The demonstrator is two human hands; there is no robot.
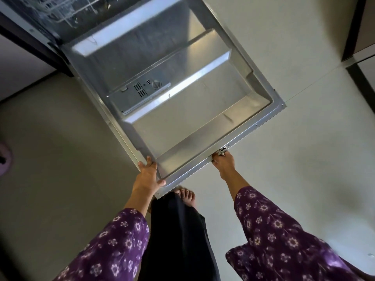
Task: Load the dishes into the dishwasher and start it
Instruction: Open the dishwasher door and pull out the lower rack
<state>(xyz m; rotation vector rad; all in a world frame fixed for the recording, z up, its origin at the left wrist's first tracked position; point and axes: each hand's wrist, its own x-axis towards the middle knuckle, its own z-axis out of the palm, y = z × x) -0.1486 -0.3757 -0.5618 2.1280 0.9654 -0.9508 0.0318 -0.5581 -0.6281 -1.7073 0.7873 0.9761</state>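
Observation:
The dishwasher door (182, 118) hangs open towards me, its steel inner side facing up, with a grey detergent dispenser (140, 96) set into it. My left hand (149, 175) grips the door's near left corner, thumb on the inner face. My right hand (223, 162) grips the door's top edge beside the latch (222, 149), fingers curled under the edge. A wire rack (67, 9) shows inside the machine at the top left; no dishes can be made out in it.
Pale tiled floor (284, 98) surrounds the door. Dark cabinet fronts (359, 27) stand at the upper right and a dark plinth (30, 41) at the upper left. My bare foot (186, 196) is just below the door's near corner. A pinkish object (4, 161) lies at the left edge.

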